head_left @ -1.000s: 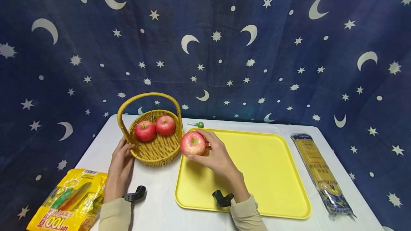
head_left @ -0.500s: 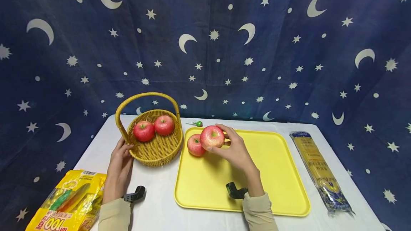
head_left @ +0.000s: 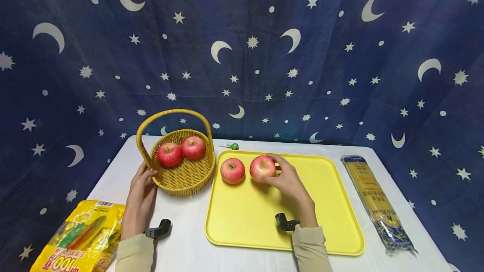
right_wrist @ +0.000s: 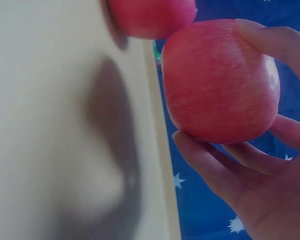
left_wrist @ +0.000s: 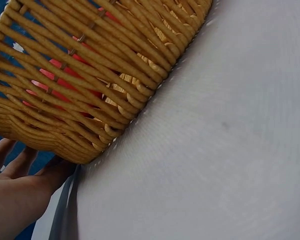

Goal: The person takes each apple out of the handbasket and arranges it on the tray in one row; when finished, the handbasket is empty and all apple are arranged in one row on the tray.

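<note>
My right hand (head_left: 287,179) grips a red apple (head_left: 262,168) between thumb and fingers over the left half of a yellow tray (head_left: 302,226). In the right wrist view the held apple (right_wrist: 220,82) hangs apart from the tray surface, its shadow cast below. Left of it, a second apple (head_left: 232,171) rests on the tray. My left hand (head_left: 140,190) holds the left side of a wicker basket (head_left: 185,190) near the foot of its arched handle. Two more apples, a left one (head_left: 169,154) and a right one (head_left: 193,147), lie inside. In the left wrist view, basket weave (left_wrist: 90,75) hides part of the fingers.
A green lollipop (head_left: 235,146) lies behind the tray. On the right is a long pack of pasta (head_left: 374,202); a yellow candy bag (head_left: 81,234) sits at the front left. A dark blue star-and-moon cloth (head_left: 242,53) hangs behind the white table.
My right hand has carried its apple rightward from beside the basket, then lowered it toward the tray. The other tray apple, hidden at first, now shows fully. My left hand stays at the basket.
</note>
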A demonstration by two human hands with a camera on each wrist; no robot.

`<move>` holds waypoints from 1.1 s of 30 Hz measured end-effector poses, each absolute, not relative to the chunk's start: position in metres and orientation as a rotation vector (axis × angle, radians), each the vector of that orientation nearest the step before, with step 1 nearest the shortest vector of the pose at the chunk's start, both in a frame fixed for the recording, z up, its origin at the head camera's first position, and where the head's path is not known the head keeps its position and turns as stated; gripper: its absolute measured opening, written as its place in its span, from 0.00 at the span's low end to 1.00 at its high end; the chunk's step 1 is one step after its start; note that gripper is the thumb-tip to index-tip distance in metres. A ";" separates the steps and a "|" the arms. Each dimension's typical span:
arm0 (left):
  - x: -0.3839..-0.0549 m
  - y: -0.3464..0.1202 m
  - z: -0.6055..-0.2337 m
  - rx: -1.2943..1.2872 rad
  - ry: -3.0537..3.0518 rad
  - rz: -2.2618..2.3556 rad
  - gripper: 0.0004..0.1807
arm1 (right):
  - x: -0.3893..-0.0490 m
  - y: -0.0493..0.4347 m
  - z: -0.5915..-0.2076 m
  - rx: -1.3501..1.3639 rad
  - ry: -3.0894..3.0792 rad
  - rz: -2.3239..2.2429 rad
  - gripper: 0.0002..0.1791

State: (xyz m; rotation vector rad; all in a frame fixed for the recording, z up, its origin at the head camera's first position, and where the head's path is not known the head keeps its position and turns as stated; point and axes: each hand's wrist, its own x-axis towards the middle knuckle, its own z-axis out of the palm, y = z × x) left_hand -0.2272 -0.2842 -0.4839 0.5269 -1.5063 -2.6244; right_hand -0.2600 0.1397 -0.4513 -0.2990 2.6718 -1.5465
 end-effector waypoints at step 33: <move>-0.227 -0.281 -0.485 0.572 -1.515 -2.575 0.37 | -0.263 0.152 -0.460 -0.295 2.531 -1.466 0.48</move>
